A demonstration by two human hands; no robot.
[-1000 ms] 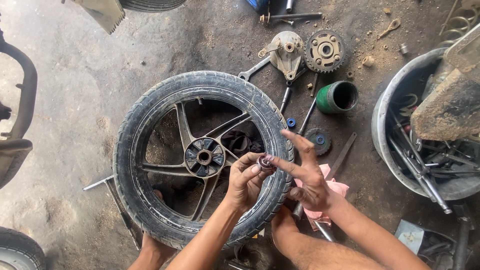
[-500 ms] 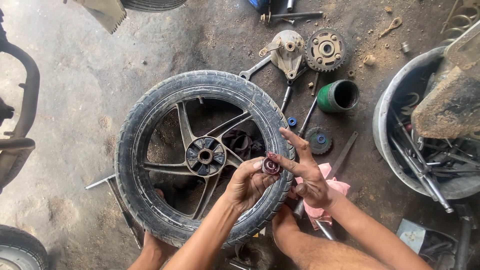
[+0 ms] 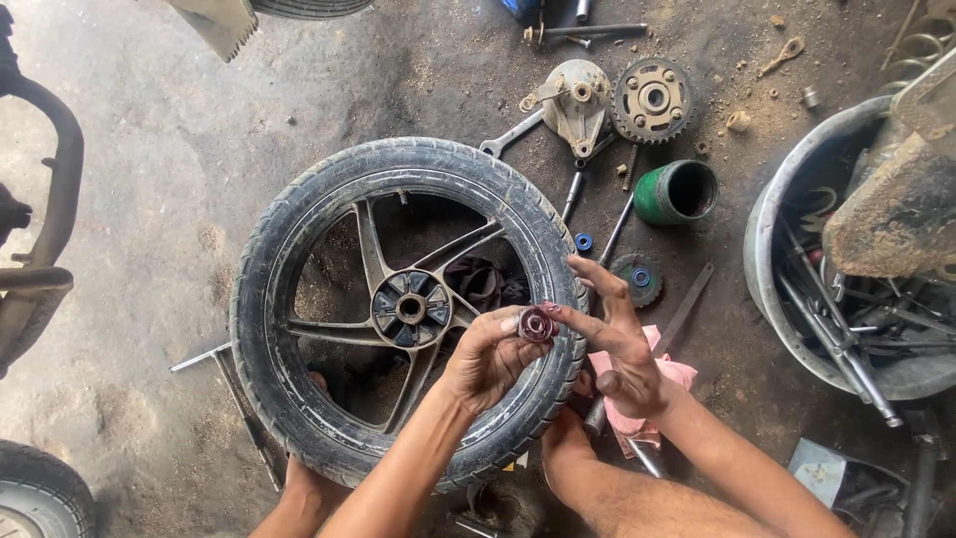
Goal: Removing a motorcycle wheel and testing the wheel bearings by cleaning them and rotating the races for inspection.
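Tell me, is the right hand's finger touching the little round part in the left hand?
Touching. The head view shows the right hand pressing a fingertip on the small dark round part held in the left hand.

Left of the wheel [image 3: 299,299] the concrete floor [image 3: 149,179] lies open, wide enough for a hand. Right of the wheel it's crowded: green can [image 3: 677,191], sprocket [image 3: 653,98], wrenches [image 3: 607,234], then the metal tub [image 3: 787,299] full of tools.
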